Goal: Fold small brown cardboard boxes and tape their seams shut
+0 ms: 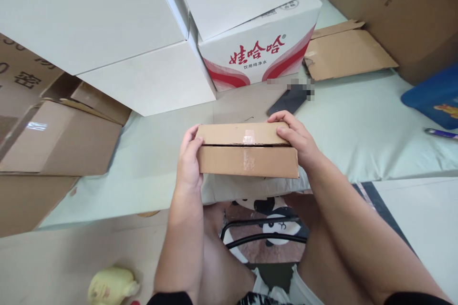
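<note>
A small brown cardboard box [229, 159] is between my two hands at the near edge of the covered table. Its two top flaps nearly meet, with a narrow dark gap along the middle and clear tape pieces [249, 137] on both. My left hand [190, 157] grips the box's left end, thumb at the upper corner. My right hand [295, 136] holds the right end, its thumb on the far flap and the fingers behind it. A dark phone [289, 100] lies just beyond my right hand.
White boxes [143, 81] and a white-and-red carton [257, 55] stand at the back. Brown cardboard boxes [67, 138] are at the left; a flattened one [352, 55] lies at the right. A blue container [434, 95] and a pen [442, 133] are far right. A yellow plush toy [111, 286] lies on the floor.
</note>
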A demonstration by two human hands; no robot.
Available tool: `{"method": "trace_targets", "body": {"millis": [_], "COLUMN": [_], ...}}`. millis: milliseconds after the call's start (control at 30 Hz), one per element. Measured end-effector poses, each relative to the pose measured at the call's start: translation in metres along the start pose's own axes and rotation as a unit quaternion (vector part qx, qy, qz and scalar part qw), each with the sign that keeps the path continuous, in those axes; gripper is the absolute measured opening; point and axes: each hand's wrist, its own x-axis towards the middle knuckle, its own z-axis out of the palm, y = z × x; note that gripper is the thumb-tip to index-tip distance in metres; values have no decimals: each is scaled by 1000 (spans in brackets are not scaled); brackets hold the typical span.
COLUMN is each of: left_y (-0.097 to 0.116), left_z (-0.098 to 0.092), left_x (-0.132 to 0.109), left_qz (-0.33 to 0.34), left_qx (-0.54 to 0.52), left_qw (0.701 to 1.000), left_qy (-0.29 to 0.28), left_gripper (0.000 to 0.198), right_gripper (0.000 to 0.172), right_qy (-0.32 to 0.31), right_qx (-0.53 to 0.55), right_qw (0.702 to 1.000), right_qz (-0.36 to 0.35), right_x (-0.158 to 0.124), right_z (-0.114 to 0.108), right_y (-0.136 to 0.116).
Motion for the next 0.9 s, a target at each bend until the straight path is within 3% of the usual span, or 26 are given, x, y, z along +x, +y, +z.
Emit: {"method": "trace_targets", "body": {"millis": [900], "left_y": [-3], "left_z": [-5], "left_x": [4], "left_qz": [15], "left_qx": [-5], "left_qw": [1000], "left_qy": [-19], "left_gripper": [40], "right_gripper": [31], "right_qy": [3], "right_qx": [11], "right_qw": [1000], "right_qz": [0], "right_x": [0], "right_z": [-2], "right_y": [4]}}
